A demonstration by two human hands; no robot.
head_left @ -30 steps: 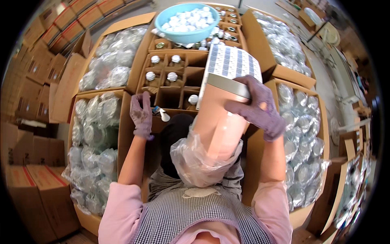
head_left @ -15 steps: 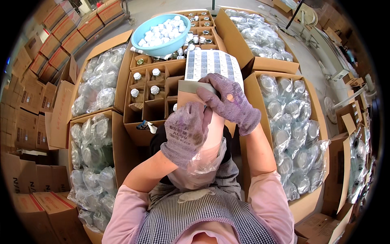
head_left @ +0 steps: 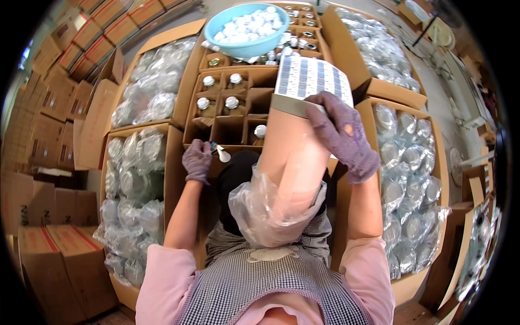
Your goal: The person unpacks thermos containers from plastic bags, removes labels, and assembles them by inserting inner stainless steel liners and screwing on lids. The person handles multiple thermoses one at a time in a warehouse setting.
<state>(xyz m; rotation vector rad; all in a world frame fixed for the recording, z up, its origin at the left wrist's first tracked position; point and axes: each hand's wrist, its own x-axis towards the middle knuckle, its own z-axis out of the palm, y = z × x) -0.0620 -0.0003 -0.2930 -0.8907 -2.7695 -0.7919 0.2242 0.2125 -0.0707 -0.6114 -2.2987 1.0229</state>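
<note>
Pink cylinder (head_left: 287, 149) is propped with its plastic bag (head_left: 262, 214) on the lap (head_left: 320, 238), probably so the right hand (head_left: 349, 138) can steady it, clamped on the top — left hand (head_left: 196, 161) well apart, curled by the divided box (head_left: 239, 148), can't tell if pinching anything.

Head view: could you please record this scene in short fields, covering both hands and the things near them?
left hand: gloved, fingers curled, at the front edge of the divided carton; whether it holds anything is unclear
right hand: gloved, on the upper right part of the pink object
pink object: grey band at its top, lower end in clear plastic
sheet: printed in rows, just beyond the grey band
divided carton: five white-capped bottles visible
blue basin: many small white pieces inside
</note>
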